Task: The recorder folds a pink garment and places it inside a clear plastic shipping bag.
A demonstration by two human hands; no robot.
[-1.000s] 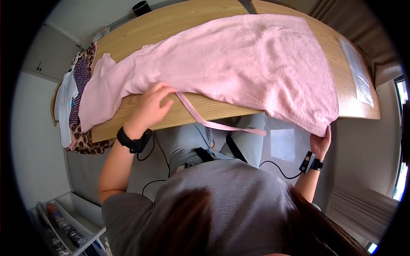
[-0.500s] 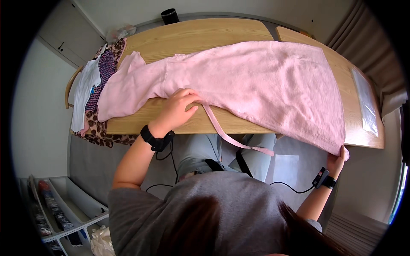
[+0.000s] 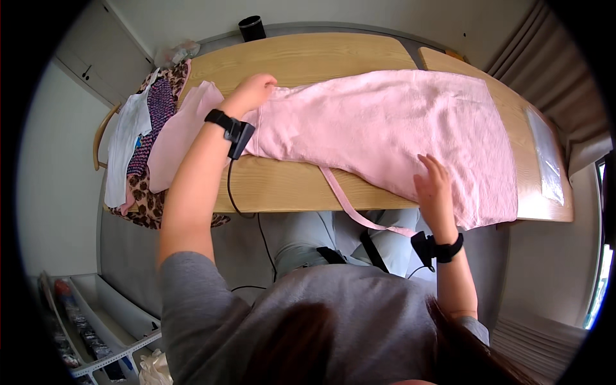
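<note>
A long pink dress (image 3: 378, 122) lies stretched across the wooden table, its wide skirt to the right and its narrower top to the left. One pink tie belt (image 3: 346, 202) trails from its waist over the near table edge. My left hand (image 3: 253, 91) reaches across the waist to the far side, fingers closed on the fabric's far edge; my forearm hides part of the top. Over the lower part of the skirt is my right hand (image 3: 435, 186), open with fingers spread and nothing in it; whether it touches the cloth is unclear.
At the table's left end lie a white garment (image 3: 128, 144), a dark patterned knit (image 3: 160, 99) and leopard-print cloth (image 3: 151, 199). A clear plastic bag (image 3: 547, 160) rests at the right end. Cables hang from my wrist straps. A black bin (image 3: 251, 29) stands behind the table (image 3: 308, 51).
My left hand has moved from the near side of the waist to its far edge. My right hand has let go of the hem corner and moved left over the skirt.
</note>
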